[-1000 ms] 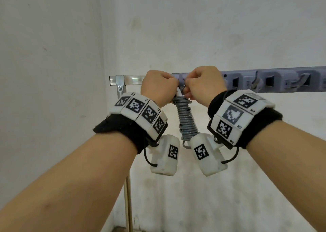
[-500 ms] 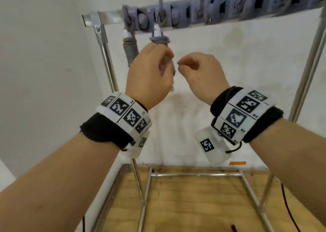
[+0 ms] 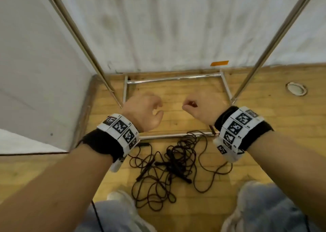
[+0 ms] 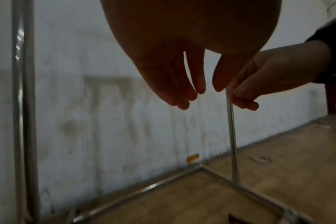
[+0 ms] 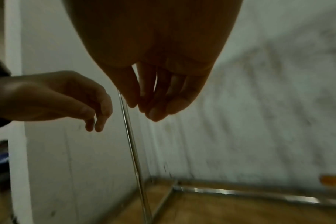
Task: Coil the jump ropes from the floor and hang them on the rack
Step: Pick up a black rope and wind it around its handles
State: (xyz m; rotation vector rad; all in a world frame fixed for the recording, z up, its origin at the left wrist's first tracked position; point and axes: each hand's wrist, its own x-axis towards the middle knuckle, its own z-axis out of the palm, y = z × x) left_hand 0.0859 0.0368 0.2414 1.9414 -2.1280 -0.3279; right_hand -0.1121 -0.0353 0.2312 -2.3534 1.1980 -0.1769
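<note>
A tangle of dark jump ropes (image 3: 169, 168) with black handles lies on the wooden floor in front of my feet, partly across the rack's front base bar (image 3: 164, 136). My left hand (image 3: 156, 107) and right hand (image 3: 187, 104) hover side by side above the rack base, fingers loosely curled, holding nothing. The left wrist view shows my left hand (image 4: 194, 92) empty, and the right wrist view shows my right hand (image 5: 144, 109) empty too. The rack's two slanted metal uprights (image 3: 82, 43) rise at left and right. Its hook rail is out of view.
White walls meet in a corner at the left. An orange tape strip (image 3: 219, 63) marks the back wall's foot, and a round fitting (image 3: 296, 89) sits in the floor at right. My shoes and trouser legs (image 3: 254, 196) stand just behind the ropes.
Both hands let go of the grey coiled rope left hanging on the rack's hook rail and came down empty. The view swung from the rail down to the ropes on the floor.
</note>
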